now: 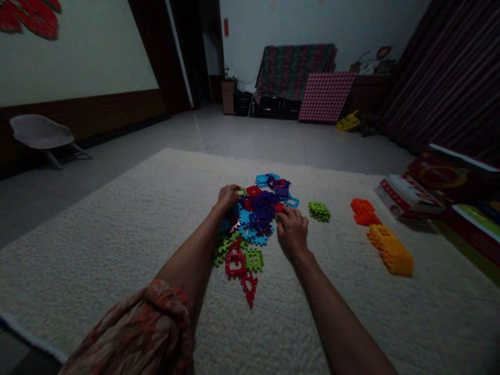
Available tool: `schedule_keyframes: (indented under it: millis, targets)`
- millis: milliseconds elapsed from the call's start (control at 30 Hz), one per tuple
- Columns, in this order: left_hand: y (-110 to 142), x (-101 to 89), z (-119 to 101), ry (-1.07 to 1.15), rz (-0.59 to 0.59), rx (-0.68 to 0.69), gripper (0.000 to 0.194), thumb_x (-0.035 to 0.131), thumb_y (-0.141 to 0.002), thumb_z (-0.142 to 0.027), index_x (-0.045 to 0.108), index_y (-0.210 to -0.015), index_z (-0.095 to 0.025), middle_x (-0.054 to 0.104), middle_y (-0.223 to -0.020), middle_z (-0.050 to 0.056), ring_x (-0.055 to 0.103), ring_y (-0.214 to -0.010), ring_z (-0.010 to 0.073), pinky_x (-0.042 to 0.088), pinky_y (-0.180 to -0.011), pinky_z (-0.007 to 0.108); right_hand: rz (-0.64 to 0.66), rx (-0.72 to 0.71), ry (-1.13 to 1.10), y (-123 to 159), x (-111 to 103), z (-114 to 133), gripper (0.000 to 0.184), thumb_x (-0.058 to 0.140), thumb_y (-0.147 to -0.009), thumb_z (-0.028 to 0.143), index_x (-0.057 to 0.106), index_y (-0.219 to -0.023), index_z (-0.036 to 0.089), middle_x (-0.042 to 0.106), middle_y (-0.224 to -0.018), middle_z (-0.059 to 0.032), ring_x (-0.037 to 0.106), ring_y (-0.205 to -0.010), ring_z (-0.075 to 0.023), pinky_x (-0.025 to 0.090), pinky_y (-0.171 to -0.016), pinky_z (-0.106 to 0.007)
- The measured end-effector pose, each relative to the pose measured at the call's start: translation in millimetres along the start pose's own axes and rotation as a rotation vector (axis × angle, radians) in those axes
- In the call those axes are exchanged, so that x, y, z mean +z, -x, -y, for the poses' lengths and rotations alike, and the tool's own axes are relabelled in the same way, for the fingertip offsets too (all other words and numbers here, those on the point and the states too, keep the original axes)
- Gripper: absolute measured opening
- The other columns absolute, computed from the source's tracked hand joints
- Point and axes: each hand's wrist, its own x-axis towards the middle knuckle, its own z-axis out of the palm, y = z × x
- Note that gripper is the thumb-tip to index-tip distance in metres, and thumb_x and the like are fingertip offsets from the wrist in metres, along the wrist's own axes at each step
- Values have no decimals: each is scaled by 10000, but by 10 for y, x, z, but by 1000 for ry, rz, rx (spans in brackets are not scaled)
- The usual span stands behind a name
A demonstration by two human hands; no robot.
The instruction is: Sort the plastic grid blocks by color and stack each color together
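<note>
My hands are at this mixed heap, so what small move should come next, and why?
I'd probably move the square green piece to the green stack with your right hand: the piece lies in plain view toward the mixed heap's near end, and the green stack, orange pieces and yellow stack sit apart by color.

V. dim, flat light; doorway near-black, boxes at R a bit blurry, edges stretched.

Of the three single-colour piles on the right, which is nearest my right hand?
The green pile, a little right of your right hand; the orange pile and yellow pile lie farther right.
</note>
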Motion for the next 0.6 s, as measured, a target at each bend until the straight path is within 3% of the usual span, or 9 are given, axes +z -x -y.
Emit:
schedule_keyframes:
  millis: [300, 467, 600]
  targets:
    - [-367, 178, 58, -51, 43, -55, 417, 584, -864, -199, 707, -1263, -199, 716, -1259, 86, 652, -1173, 199, 473, -964, 206, 29, 32, -22, -63, 30, -28, 327, 533, -791, 93, 718, -1032, 215, 620, -1374, -110, 468, -1257, -322, 348, -984, -512]
    - [-404, 239, 60, -77, 103, -33, 339, 597, -830, -191, 777, -1116, -214, 739, -1192, 90, 654, -1156, 235, 473, -952, 230, 34, 14, 12, -46, 45, 23, 300, 536, -830, 164, 708, -1069, 220, 562, -1450, -117, 427, -1289, -355, 337, -1007, -567]
    - [-350, 258, 66, -73, 36, -53, 357, 612, -862, -259, 720, -1198, -206, 669, -1277, 120, 622, -1184, 239, 462, -995, 267, 33, 47, 36, -41, 89, 31, 280, 534, -868, 228, 696, -1095, 201, 526, -1485, -138, 407, -1315, -373, 331, -1014, -602]
